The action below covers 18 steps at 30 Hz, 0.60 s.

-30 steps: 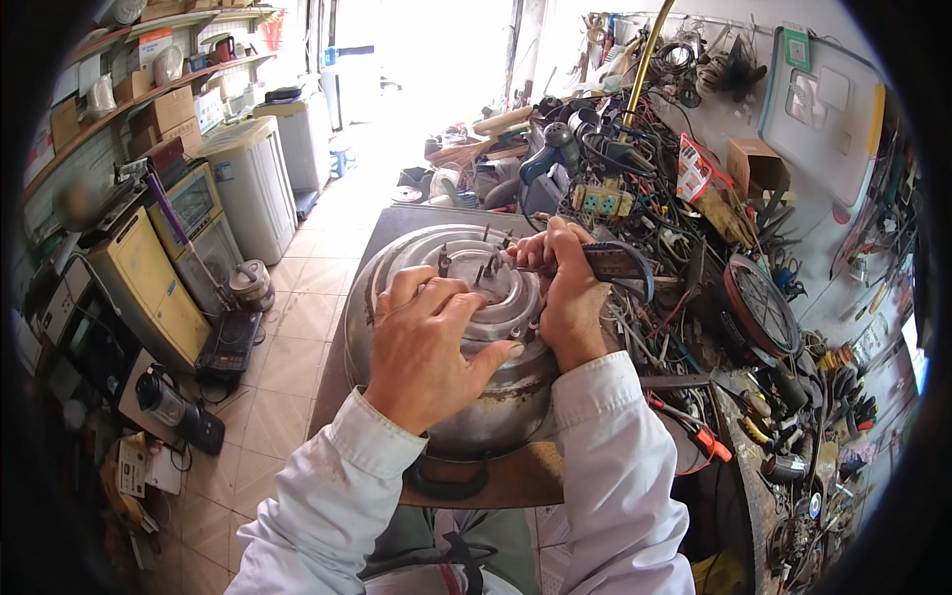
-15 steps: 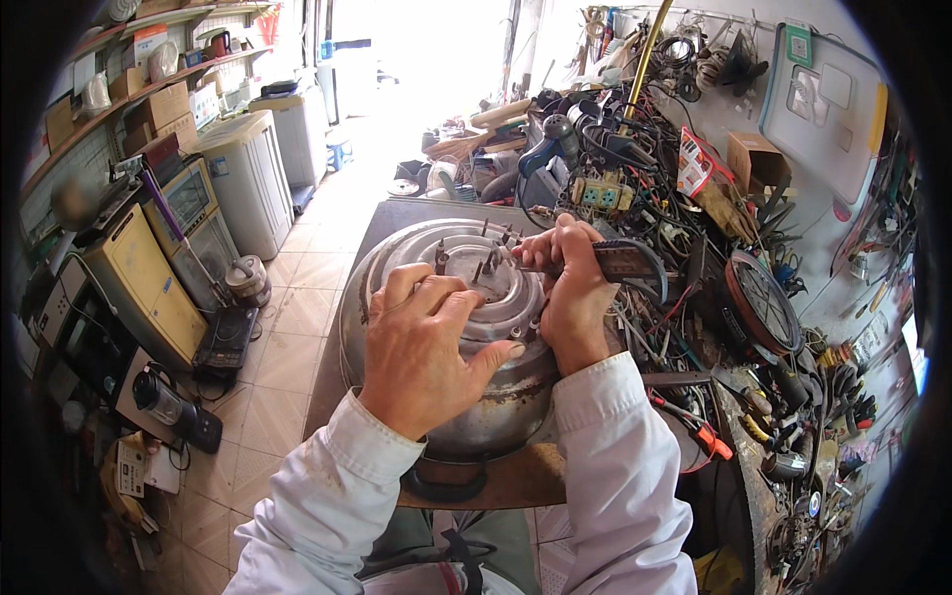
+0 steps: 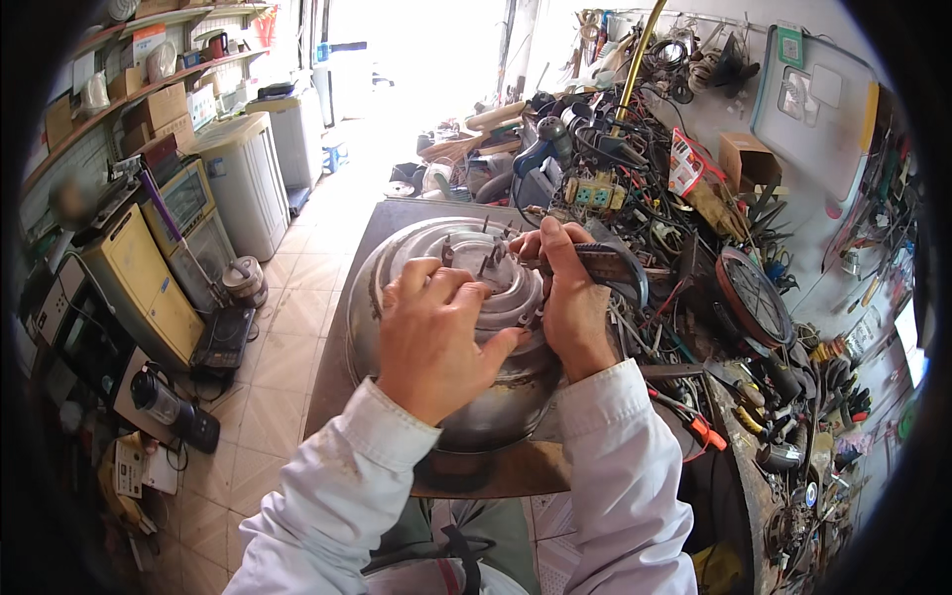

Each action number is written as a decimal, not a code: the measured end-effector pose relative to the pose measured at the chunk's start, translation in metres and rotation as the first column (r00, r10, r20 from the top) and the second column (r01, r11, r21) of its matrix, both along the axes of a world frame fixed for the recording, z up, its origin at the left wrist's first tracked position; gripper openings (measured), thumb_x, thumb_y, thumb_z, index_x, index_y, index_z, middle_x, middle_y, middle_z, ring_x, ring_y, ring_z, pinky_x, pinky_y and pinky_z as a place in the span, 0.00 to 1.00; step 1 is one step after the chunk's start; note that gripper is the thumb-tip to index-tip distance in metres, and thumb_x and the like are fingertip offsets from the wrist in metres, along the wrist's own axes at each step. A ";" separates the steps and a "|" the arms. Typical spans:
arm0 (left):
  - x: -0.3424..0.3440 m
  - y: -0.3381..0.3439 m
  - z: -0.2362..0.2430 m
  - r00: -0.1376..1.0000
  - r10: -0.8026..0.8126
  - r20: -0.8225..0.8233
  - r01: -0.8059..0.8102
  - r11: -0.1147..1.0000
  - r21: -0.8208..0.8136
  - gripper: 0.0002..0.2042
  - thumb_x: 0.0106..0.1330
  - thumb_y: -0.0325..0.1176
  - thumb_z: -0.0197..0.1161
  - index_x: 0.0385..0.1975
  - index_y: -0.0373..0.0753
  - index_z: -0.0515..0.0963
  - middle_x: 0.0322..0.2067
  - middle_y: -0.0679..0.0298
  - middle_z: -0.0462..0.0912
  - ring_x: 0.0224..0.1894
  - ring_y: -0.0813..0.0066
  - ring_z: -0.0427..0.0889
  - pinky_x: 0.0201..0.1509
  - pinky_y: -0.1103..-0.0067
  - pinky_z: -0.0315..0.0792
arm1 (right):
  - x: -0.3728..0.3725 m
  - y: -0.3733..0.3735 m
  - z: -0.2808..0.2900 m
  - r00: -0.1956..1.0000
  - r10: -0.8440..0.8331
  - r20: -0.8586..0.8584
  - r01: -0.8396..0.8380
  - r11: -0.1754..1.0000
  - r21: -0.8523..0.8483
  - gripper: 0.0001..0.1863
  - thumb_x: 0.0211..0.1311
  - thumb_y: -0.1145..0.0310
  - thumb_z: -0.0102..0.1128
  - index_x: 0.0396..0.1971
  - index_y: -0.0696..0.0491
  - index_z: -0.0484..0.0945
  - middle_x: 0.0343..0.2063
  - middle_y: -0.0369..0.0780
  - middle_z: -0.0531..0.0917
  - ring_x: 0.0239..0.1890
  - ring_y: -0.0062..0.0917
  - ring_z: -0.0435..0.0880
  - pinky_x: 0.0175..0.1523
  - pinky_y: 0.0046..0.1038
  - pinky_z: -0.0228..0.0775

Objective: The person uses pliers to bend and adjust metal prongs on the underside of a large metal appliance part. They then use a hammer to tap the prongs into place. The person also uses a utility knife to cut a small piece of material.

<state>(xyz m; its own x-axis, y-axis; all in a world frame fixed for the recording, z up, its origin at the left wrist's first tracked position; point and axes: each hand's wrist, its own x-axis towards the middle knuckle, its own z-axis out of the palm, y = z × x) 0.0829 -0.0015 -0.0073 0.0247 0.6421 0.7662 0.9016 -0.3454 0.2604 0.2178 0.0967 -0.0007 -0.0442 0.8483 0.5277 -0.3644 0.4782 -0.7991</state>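
A large round metal vessel (image 3: pixel 486 421) lies upside down on the bench, its stepped base marked with brown stains. Thin metal prongs (image 3: pixel 484 266) stand up from the middle of that base. My left hand (image 3: pixel 436 342) rests on the base with bent fingers and the thumb apart, holding nothing that I can see. Closed at the far right of the base, my right hand (image 3: pixel 575 307) grips a dark-handled tool (image 3: pixel 610 263) with a curved loop at its outer end. The tool's working tip is hidden by my fingers near the prongs.
Tangled wires, tools and parts crowd the bench (image 3: pixel 729 382) on my right. A pale green socket block (image 3: pixel 595 193) sits beyond my right hand. Along the left stand a yellow cabinet (image 3: pixel 149 288), white appliances (image 3: pixel 248 178) and a blender (image 3: pixel 164 402).
The vessel has shifted slightly; the black handle at its near edge no longer shows. My left hand has moved a little right and nearer, while my right hand keeps its grip on the tool.
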 end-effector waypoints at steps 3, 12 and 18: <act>0.016 0.000 0.000 0.999 0.032 0.014 -0.032 0.999 -0.015 0.23 0.49 0.49 0.76 0.39 0.39 0.85 0.42 0.63 0.83 0.55 0.61 0.74 0.59 0.61 0.64 | 0.007 0.003 0.002 0.997 0.025 -0.069 -0.028 0.999 -0.035 0.17 0.72 0.62 0.59 0.24 0.54 0.69 0.26 0.40 0.78 0.39 0.31 0.82 0.49 0.32 0.73; 0.023 0.000 -0.005 0.999 0.044 0.009 -0.044 0.999 -0.004 0.22 0.49 0.47 0.77 0.38 0.39 0.85 0.43 0.64 0.82 0.56 0.61 0.71 0.58 0.61 0.63 | 0.007 0.019 -0.005 0.984 0.040 -0.173 -0.050 0.997 -0.051 0.19 0.71 0.66 0.55 0.19 0.52 0.64 0.20 0.39 0.73 0.29 0.27 0.74 0.49 0.37 0.73; 0.025 -0.002 -0.003 0.998 0.058 0.005 -0.058 0.998 -0.021 0.21 0.48 0.47 0.77 0.39 0.40 0.85 0.43 0.64 0.82 0.56 0.62 0.71 0.57 0.61 0.63 | 0.009 0.023 -0.011 0.978 0.077 -0.194 -0.077 0.997 0.008 0.17 0.73 0.66 0.54 0.22 0.56 0.72 0.20 0.36 0.75 0.26 0.22 0.73 0.38 0.27 0.66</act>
